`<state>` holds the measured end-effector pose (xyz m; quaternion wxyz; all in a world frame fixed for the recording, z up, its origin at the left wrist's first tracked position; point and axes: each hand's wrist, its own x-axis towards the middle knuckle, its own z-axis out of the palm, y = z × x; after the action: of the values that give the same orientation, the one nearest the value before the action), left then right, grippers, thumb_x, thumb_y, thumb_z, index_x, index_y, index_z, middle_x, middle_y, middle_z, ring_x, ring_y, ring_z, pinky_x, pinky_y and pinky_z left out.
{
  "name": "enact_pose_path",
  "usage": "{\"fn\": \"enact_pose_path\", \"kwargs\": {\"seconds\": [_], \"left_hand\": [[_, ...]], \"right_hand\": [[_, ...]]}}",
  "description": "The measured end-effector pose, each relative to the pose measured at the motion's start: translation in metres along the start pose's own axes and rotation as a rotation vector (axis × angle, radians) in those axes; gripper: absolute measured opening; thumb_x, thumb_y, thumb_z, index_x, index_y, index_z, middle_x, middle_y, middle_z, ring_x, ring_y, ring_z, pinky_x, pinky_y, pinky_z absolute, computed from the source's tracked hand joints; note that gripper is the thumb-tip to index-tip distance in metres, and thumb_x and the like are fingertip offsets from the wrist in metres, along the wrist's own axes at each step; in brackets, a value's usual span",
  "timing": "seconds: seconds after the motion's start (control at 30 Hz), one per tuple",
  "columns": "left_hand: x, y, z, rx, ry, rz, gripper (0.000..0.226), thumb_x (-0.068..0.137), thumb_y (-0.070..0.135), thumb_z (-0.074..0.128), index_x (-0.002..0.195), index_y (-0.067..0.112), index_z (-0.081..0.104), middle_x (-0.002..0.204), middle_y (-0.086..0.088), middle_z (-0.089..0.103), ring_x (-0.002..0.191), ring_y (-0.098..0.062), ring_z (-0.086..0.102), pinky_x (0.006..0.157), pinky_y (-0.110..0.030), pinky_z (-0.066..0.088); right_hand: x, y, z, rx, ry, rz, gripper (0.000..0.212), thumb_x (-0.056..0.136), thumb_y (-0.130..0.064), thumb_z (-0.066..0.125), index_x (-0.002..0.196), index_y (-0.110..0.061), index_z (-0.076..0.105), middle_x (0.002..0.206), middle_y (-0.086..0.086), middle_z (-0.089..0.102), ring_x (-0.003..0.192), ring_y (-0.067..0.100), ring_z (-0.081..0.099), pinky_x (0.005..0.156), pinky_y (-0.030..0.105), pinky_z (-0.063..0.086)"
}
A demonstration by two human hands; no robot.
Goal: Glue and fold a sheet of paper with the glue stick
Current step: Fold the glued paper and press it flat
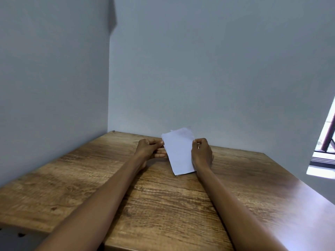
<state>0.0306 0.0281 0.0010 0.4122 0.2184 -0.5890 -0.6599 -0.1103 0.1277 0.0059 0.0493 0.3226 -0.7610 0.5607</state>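
Wooden table (163,205): set into wall corner, bare surface open toward near edge. Folded paper (179,153): near table's far edge, lower end resting on table, upper end raised. Left hand (150,149): pinching paper's left edge. Right hand (202,153): pinching right edge, forearms extended.

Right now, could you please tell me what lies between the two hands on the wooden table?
In the head view, only the folded white paper lies between the left hand and the right hand, each pinching one side edge.
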Motion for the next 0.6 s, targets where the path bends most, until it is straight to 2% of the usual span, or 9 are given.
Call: {"fn": "enact_pose_path", "kwargs": {"seconds": [0.2, 0.37, 0.6], "left_hand": [[-0.0005, 0.0005, 0.0021, 0.002, -0.055, -0.008, 0.016, 0.093, 0.002, 0.052, 0.09, 0.006, 0.067, 0.068, -0.005, 0.075, 0.057, -0.016, 0.071, 0.052, -0.024, 0.058], [0.0, -0.0002, 0.0016, -0.006, -0.053, -0.011, 0.014, 0.092, 0.002, 0.053, 0.089, 0.003, 0.066, 0.067, -0.005, 0.075, 0.056, -0.016, 0.071, 0.052, -0.024, 0.058], [0.0018, -0.0012, 0.0016, -0.009, -0.041, -0.033, 0.011, 0.091, 0.002, 0.055, 0.086, 0.003, 0.065, 0.065, -0.007, 0.074, 0.056, -0.016, 0.071, 0.05, -0.024, 0.058]], "right_hand": [[-0.0003, 0.0017, -0.0004, -0.025, 0.006, -0.054, 0.019, 0.098, -0.024, 0.042, 0.104, -0.013, 0.057, 0.108, 0.006, 0.065, 0.106, 0.026, 0.055, 0.095, 0.039, 0.034], [-0.0013, -0.0006, 0.0, -0.016, 0.016, -0.035, 0.021, 0.097, -0.023, 0.042, 0.105, -0.012, 0.058, 0.11, 0.008, 0.065, 0.106, 0.026, 0.056, 0.098, 0.042, 0.039], [0.0011, 0.004, -0.0028, -0.028, 0.034, -0.016, 0.021, 0.097, -0.024, 0.042, 0.106, -0.012, 0.058, 0.112, 0.008, 0.065, 0.106, 0.027, 0.056, 0.094, 0.038, 0.036]]}}
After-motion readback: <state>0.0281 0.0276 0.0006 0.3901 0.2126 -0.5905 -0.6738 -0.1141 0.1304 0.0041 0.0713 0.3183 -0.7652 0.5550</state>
